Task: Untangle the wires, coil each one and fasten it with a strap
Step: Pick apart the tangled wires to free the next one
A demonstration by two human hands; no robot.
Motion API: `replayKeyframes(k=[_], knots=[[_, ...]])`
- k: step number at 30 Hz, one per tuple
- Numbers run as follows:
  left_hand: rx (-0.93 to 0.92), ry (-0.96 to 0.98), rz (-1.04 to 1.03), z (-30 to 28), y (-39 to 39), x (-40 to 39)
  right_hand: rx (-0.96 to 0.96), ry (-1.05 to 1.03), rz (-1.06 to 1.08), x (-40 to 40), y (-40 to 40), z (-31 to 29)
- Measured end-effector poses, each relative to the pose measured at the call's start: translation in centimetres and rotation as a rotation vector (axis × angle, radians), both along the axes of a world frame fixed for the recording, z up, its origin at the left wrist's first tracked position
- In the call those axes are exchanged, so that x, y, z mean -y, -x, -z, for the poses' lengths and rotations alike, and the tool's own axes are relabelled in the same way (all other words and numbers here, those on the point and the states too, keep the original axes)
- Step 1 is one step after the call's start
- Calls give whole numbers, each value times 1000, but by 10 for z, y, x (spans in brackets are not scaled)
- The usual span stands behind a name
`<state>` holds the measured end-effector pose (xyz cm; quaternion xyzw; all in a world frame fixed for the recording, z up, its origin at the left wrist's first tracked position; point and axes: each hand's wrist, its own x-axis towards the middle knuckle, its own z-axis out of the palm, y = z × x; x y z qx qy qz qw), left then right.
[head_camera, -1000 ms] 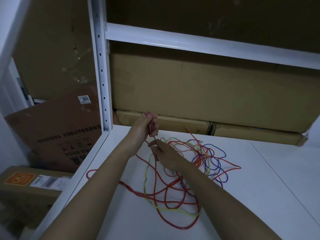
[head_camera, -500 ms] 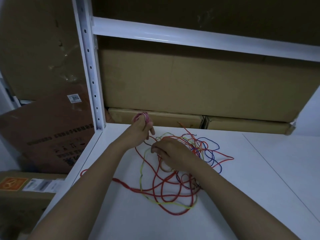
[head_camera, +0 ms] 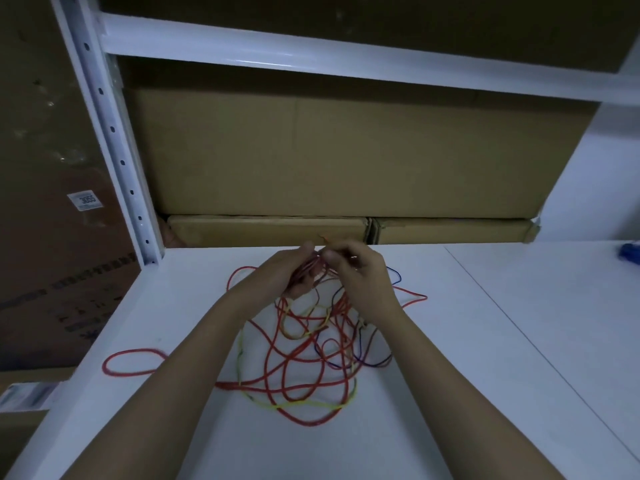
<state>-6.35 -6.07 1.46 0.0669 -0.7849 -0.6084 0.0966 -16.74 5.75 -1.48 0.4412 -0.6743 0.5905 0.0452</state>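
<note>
Both hands up over the far side of a white shelf surface (head_camera: 485, 358), fingertips nearly meeting. Left hand (head_camera: 287, 271) has fingers curled round a small bunch of red wire loops. Right hand (head_camera: 356, 271) pinches red wire strands at its fingertips, close against the left. Red wire (head_camera: 277, 355) trails down from both hands into a loose tangle on the surface between the forearms; one red loop lies well out toward the left edge. Yellow wire (head_camera: 301, 406) weaves through the tangle, running along its near side. Blue wire (head_camera: 360, 362) sits in the right part of the tangle, another bit showing past the right hand. All three wires cross each other. Behind the hands, flat cardboard boxes (head_camera: 270, 230) under a large cardboard box (head_camera: 329, 154). White perforated shelf upright (head_camera: 114, 140) at left. Small blue object (head_camera: 630, 252) at the far right edge, too cut off to tell what.
</note>
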Motion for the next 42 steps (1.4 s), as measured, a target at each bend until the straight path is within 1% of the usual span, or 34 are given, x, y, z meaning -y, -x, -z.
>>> replayKeyframes(k=[3, 5, 7, 10, 12, 15, 17, 20, 21, 25, 28, 31, 34, 36, 40, 42], knots=[[-60, -54, 26, -1, 18, -22, 4, 110, 47, -22, 9, 2], [-99, -116, 43, -2, 34, -41, 82, 122, 29, -40, 15, 1], [-108, -190, 30, 1, 56, -59, 127, 78, 15, -61, 25, -1], [-95, -313, 50, 2, 94, -95, 67, -43, 36, -101, 46, 1], [-81, -391, 100, 2, 119, -127, 68, -82, 58, -134, 63, 2], [-40, -450, 205, 3, 156, -182, 118, -68, 127, -192, 94, 3], [-2, -443, 266, 5, 179, -220, 180, -29, 143, -231, 112, 6], [60, -384, 286, 4, 214, -272, 184, 3, 286, -279, 142, 16], [61, -332, 279, 5, 227, -287, 179, 13, 340, -293, 152, 20], [47, -24, 195, 14, 277, -351, 205, 69, 487, -345, 197, 33], [-10, 44, 128, 22, 321, -394, 199, 86, 555, -387, 234, 39], [-33, 47, 103, 27, 363, -431, 180, 64, 585, -431, 268, 38], [37, 47, 152, 27, 392, -469, 178, 39, 610, -470, 296, 33], [65, 68, 184, 27, 407, -491, 210, 22, 612, -493, 314, 29], [23, 204, 204, 29, 428, -522, 265, 4, 613, -526, 340, 23], [9, 368, 207, 27, 436, -531, 285, 11, 594, -536, 351, 23]])
